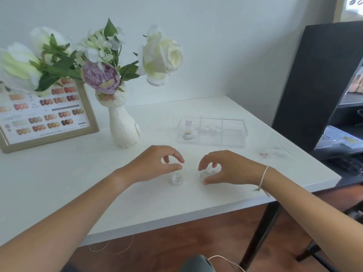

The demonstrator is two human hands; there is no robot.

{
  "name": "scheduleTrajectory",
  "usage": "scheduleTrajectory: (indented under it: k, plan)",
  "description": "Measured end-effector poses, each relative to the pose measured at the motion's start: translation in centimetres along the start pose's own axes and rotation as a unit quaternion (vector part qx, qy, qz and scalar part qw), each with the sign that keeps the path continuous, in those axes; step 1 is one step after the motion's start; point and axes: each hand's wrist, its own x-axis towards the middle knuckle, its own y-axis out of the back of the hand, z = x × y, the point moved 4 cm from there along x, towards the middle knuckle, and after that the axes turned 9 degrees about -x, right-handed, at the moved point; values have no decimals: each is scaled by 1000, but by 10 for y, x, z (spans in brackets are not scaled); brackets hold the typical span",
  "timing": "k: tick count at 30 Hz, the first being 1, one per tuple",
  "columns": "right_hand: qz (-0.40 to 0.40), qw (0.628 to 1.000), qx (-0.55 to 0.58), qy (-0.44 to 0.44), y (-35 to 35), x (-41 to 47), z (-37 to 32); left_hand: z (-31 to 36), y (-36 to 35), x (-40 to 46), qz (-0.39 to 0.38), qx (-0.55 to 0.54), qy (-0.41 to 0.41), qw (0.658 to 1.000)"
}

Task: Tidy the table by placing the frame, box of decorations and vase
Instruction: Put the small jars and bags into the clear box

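Decorations: left hand (pixel 157 163) hovers loosely curled over one (pixel 176 179); right hand (pixel 225 167) cups another (pixel 206 174).

The worktop (pixel 59 173) is smooth, matt white. The box (pixel 212 131) is clear glossy plastic. The vase (pixel 123 126) looks like rough white ceramic, the frame (pixel 92 122) brushed gold, the floor (pixel 176 238) polished wood.

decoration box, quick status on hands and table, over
Left hand curled above a small clear pot, not touching. Right hand curled round a second pot. Clear decoration box open behind them; vase and frame upright at back left. Path clear.
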Motion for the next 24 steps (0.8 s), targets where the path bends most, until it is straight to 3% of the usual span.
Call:
scheduleTrajectory:
  k: [11, 17, 24]
  plan:
    - [26, 1000, -11, 8, 2, 3, 1, -9, -16, -30, -27, 0, 10, 1000]
    - [140, 988, 61, -4, 39, 16, 17, -7, -19, -29, -7, -8, 10, 1000]
    - [240, 968, 56, -57, 75, 56, 53, -8, -18, -24, -4, -6, 23, 1000]
